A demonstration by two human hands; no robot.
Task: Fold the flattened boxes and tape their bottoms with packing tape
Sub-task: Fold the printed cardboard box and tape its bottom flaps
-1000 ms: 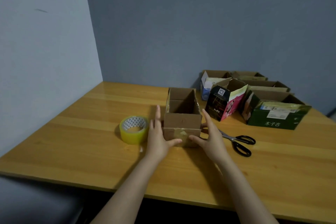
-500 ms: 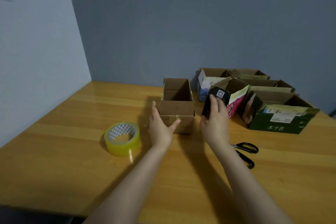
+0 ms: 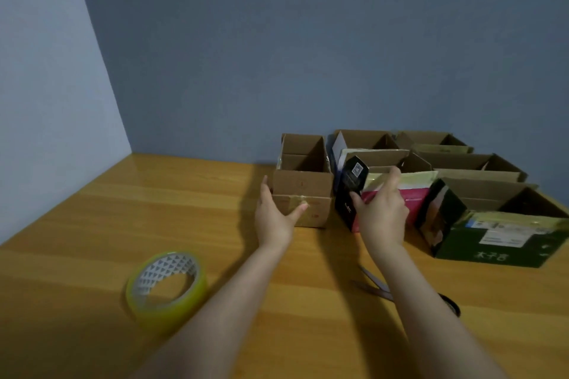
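A small open-topped brown cardboard box (image 3: 303, 191) stands upright on the wooden table (image 3: 154, 209), tape across its lower front. My left hand (image 3: 275, 217) touches it, straight fingers along its left side and thumb on the front face. My right hand (image 3: 381, 214) rests against the black and pink box (image 3: 354, 181) just to the right, thumb on its black side and fingers reaching up over the pale flap. A yellow-green roll of packing tape (image 3: 166, 289) lies nearer to me on the left.
Scissors (image 3: 377, 288) lie under my right forearm, mostly hidden. A green box (image 3: 498, 243) stands at the right, with several open brown boxes (image 3: 462, 160) in rows behind it against the grey wall. A pale wall borders the table on the left.
The brown box has slid away from me to sit beside the other boxes. My right hand left it and went to the black and pink box. My left hand stayed on it.
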